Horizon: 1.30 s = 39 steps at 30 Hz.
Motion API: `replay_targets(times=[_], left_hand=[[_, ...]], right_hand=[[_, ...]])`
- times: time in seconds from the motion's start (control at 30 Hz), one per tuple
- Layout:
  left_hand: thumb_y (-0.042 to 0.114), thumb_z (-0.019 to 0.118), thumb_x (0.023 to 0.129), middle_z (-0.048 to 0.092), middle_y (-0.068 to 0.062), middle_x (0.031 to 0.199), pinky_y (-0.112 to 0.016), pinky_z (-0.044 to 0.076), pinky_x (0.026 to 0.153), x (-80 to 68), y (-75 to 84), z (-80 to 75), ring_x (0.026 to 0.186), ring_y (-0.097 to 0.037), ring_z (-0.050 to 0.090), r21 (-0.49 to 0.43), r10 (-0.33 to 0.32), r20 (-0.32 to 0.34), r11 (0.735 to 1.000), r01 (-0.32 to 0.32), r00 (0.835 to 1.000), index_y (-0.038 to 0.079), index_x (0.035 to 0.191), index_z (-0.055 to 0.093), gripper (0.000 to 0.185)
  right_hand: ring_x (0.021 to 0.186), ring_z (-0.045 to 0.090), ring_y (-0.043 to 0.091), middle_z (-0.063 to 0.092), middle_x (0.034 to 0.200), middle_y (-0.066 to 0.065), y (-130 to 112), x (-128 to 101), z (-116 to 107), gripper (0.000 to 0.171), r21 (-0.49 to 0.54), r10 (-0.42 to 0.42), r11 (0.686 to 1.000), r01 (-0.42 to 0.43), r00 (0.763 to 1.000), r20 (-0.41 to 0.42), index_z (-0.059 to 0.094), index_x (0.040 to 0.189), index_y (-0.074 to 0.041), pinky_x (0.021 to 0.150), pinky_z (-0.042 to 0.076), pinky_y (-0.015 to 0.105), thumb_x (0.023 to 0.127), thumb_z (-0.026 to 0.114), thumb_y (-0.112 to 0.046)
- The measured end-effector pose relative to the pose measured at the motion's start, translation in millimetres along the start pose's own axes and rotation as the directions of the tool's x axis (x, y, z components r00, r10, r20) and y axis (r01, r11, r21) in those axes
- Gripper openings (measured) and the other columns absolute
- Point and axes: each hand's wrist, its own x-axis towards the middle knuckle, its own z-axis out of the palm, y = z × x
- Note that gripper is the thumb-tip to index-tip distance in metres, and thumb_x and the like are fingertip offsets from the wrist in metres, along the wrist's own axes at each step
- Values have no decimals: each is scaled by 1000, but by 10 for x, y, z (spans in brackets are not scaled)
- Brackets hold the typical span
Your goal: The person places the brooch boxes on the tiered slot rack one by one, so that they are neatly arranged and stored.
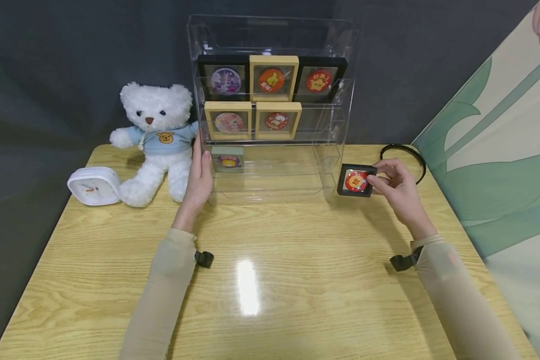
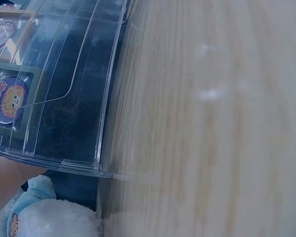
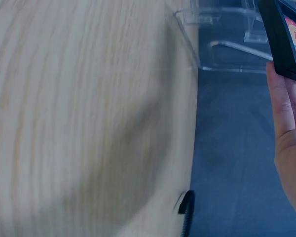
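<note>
Head view: my right hand (image 1: 398,190) pinches a small black framed badge (image 1: 355,181) by its right edge, just right of the clear acrylic display rack (image 1: 270,107); my left hand (image 1: 200,177), fingers straight, rests against the rack's left wall. I judge the frame light, rigid and glossy-fronted, best held by its rims. The rack holds six framed badges: three above, two in the middle, one below. One white teddy bear (image 1: 155,137), one clock (image 1: 93,186), one black headband (image 1: 407,157).
</note>
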Motion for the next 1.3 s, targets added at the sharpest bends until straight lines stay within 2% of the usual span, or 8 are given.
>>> replay_targets(times=[0.17, 0.43, 0.63, 0.83, 0.93, 1.03, 1.17, 1.3], left_hand=[[10, 21, 118, -1, -13, 179, -28, 7, 130, -3, 7, -5, 164, -24, 1, 9, -12, 5, 1000, 12, 1000, 2, 171, -1, 58], [11, 21, 118, -2, -14, 179, -28, 8, 130, 3, 17, -5, 164, -24, 1, 6, 0, 10, 1000, 0, 1000, 1, 171, -1, 58], [11, 22, 118, -1, -17, 178, -28, 8, 130, -15, 43, 1, 164, -27, 1, 18, 4, 8, 1000, -5, 1000, -1, 170, -1, 58], [9, 22, 117, 0, -19, 178, -26, 8, 130, -17, 50, 6, 164, -27, 2, 0, 31, 2, 1000, -31, 1000, -3, 170, 1, 58], [8, 22, 117, 1, -19, 178, -26, 8, 130, -13, 43, 2, 164, -27, 2, 0, 38, -2, 999, -38, 999, -3, 170, 1, 57], [9, 22, 117, 1, -19, 178, -26, 8, 130, -13, 43, 0, 164, -27, 2, 4, 35, -2, 999, -35, 999, -3, 170, 1, 57], [9, 22, 117, 1, -19, 178, -26, 8, 130, -13, 51, 2, 164, -27, 2, 14, 29, -2, 999, -29, 1000, -3, 170, 1, 57], [8, 21, 117, 1, -19, 178, -26, 8, 130, -13, 57, 0, 164, -27, 2, 21, 30, -3, 999, -30, 1000, -3, 170, 1, 57]], right_hand=[[83, 75, 13, 71, 107, 6, -76, 19, 130, 27, -4, -42, 999, 42, 999, -5, 64, 125, 1, 75, 65, 26, 101, 63, 15], [82, 75, 10, 72, 111, 5, -166, 120, 343, 28, -101, -128, 987, 123, 990, -50, 66, 123, 7, 73, 64, 23, 97, 68, 16], [88, 77, 11, 71, 109, 6, -209, 237, 531, 28, -119, -169, 979, 166, 985, -18, 61, 123, 13, 73, 64, 24, 97, 68, 17], [93, 76, 9, 67, 109, 4, -251, 392, 715, 34, -179, -219, 959, 221, 975, 27, 63, 129, 13, 74, 63, 22, 98, 74, 5], [94, 76, 9, 66, 108, 4, -260, 484, 816, 37, -164, -259, 950, 264, 964, 54, 66, 130, 12, 74, 63, 22, 98, 78, -4], [93, 76, 9, 66, 108, 2, -265, 568, 929, 35, -133, -296, 943, 304, 952, 76, 67, 126, 14, 74, 63, 23, 97, 78, -1], [91, 74, 9, 69, 107, -1, -282, 664, 1082, 31, -134, -321, 935, 330, 943, 84, 67, 123, 14, 75, 64, 24, 93, 71, 19], [92, 73, 9, 71, 109, 0, -295, 742, 1223, 34, -165, -343, 920, 355, 934, 95, 71, 121, 10, 76, 64, 24, 90, 71, 23]])
